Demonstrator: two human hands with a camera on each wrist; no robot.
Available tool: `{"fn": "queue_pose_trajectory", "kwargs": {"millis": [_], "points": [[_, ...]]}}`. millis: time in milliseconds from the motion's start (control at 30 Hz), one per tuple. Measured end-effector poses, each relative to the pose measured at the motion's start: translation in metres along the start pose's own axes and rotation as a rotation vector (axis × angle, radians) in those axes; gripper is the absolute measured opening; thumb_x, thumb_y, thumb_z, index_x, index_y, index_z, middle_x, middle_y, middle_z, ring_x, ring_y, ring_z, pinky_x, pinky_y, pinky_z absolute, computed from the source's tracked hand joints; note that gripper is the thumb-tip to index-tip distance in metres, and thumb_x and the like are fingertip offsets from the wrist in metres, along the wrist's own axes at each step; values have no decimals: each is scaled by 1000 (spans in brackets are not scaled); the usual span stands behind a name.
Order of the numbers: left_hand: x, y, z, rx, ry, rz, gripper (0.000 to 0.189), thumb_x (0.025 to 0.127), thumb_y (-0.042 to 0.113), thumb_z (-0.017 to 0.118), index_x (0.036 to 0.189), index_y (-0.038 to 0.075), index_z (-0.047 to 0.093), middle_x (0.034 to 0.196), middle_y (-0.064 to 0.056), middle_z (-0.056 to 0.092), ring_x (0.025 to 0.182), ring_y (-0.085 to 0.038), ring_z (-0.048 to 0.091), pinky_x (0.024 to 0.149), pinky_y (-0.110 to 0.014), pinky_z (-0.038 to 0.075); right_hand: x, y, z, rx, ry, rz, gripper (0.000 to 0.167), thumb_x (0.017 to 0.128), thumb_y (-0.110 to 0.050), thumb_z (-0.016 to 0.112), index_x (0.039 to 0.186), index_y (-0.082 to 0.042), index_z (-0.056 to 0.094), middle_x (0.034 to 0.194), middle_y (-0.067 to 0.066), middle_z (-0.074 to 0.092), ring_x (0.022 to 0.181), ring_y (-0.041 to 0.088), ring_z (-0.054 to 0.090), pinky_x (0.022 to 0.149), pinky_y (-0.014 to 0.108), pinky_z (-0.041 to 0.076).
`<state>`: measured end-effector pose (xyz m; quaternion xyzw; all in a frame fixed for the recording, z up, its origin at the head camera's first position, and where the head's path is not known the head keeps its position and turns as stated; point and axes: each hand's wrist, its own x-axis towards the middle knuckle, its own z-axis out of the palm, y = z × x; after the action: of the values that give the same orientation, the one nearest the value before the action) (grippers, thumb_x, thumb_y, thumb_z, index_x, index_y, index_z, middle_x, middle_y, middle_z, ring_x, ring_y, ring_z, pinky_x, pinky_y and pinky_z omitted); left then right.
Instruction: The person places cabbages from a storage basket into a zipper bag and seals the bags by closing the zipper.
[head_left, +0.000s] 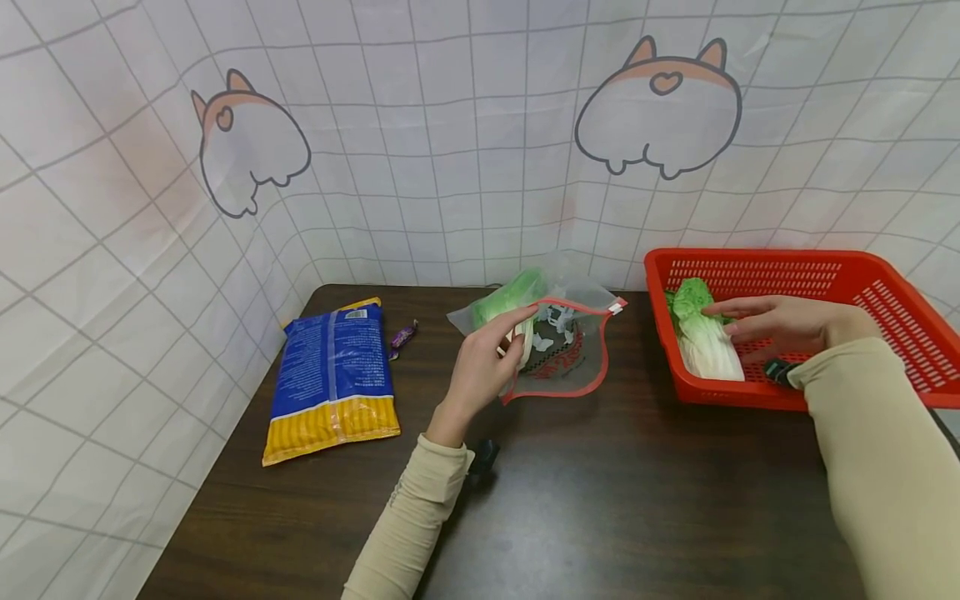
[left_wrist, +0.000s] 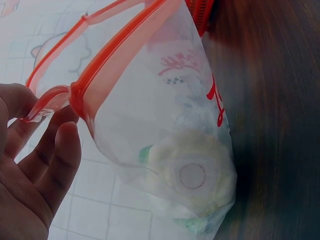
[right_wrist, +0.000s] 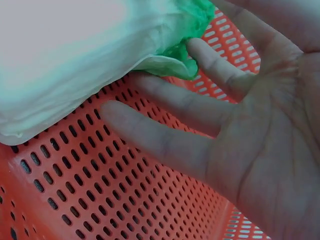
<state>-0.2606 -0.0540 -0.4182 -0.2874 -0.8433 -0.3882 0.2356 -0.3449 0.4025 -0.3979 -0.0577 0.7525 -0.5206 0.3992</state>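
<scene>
My left hand [head_left: 487,358] pinches the red-edged mouth of a clear zip bag [head_left: 592,379], whose opening gapes toward me. Inside the bag lies a napa cabbage [head_left: 512,298], its pale base showing through the plastic in the left wrist view [left_wrist: 192,175]. Over in the red basket [head_left: 757,260], a second napa cabbage [head_left: 708,342] lies against the left wall, green leaves pointing away. My right hand [head_left: 787,325] reaches in beside it. Its fingers [right_wrist: 160,137] are extended and spread at the cabbage's leafy side, not wrapped around it; whether they touch is unclear.
A blue and yellow packet [head_left: 330,375] lies on the left of the dark table [head_left: 600,517]. Next to it is a small purple wrapped candy [head_left: 403,335]. A white grid-patterned curtain [head_left: 450,125] stands behind and to the left of the table.
</scene>
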Motion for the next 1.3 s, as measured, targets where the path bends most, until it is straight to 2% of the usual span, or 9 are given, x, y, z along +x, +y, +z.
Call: {"fn": "queue_pose_trajectory", "kwargs": {"millis": [267,400,533,667,733,833,933,1133,1300], "points": [[1,0,0,-7,0,9,43,94,0,53,134,14,61,96,-4,64,66,-8,61,49,-23,42,2,-1,-1,-124,-31,40,58,98,-20,58,152,-14,37,155,19,18,129,31,35,98,50,46],[1,1,-1,-6,-9,1,43,96,1,52,135,15,60,104,-3,66,66,-8,61,49,-22,42,1,-2,-2,-147,-37,53,62,98,-20,58,154,-14,31,157,20,13,134,34,26,99,49,45],[2,2,-2,-8,-15,-1,44,96,2,52,136,16,60,114,-5,67,65,-8,60,47,-22,40,-2,-2,-2,-144,-59,76,64,99,-20,56,156,-17,26,145,22,31,123,34,37,97,48,47],[2,2,-1,-5,-18,-2,44,96,2,52,136,17,60,109,-4,67,65,-8,61,48,-22,41,-4,-3,-2,-125,-103,108,66,101,-20,52,157,-20,18,130,20,42,113,34,45,94,47,47],[1,2,-1,-5,-20,0,43,96,2,52,136,16,60,104,-4,66,66,-8,61,49,-22,41,-4,-4,-3,-124,-126,130,67,101,-23,51,158,-22,14,139,22,36,119,37,42,96,48,47],[0,2,0,-11,-23,2,42,96,1,52,136,14,60,99,-5,66,66,-9,61,48,-22,42,-5,-6,-4,-142,-162,162,70,102,-26,49,158,-24,7,153,25,12,129,46,34,99,51,44],[-1,1,1,-11,-22,-2,42,96,1,52,135,14,60,102,-5,66,66,-9,61,48,-22,41,-5,-7,-5,-147,-180,181,72,102,-28,49,158,-26,5,156,26,-5,134,53,25,100,55,42],[-2,2,0,-15,-28,-8,44,96,2,52,136,17,59,111,-5,67,65,-8,61,48,-22,41,0,-3,-3,-145,-197,164,68,103,-29,46,157,-28,5,154,22,1,128,43,39,102,54,39],[-2,2,0,-17,-17,-7,44,96,2,52,137,18,59,102,-6,67,66,-8,61,48,-22,41,5,2,-1,-85,-105,126,60,103,-27,48,153,-24,14,149,19,11,124,38,40,100,48,42]]}}
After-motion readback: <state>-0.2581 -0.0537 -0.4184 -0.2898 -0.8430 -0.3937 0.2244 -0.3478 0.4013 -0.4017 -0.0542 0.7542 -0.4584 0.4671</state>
